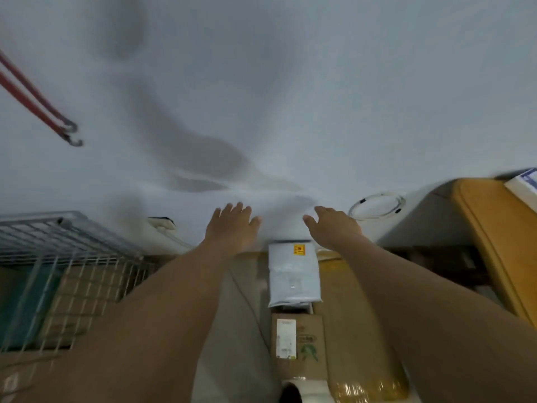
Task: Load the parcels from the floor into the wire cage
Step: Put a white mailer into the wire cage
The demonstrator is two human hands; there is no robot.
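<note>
Both my arms stretch forward toward a pale wall. My left hand (231, 225) is open with fingers spread and holds nothing. My right hand (334, 225) is also open and empty. Between and below them a grey poly-bag parcel (293, 274) with a yellow sticker lies on the floor. Nearer to me lies a brown cardboard parcel (299, 344) with a white label. The wire cage (64, 257) stands at the left, with a cardboard box and something blue inside it.
A yellow-wrapped parcel (360, 353) lies right of the cardboard one. A tan and yellow curved object (488, 228) stands at the right, with a coiled white cable (377, 206) beside it. Red straps with hooks (37, 103) hang at upper left.
</note>
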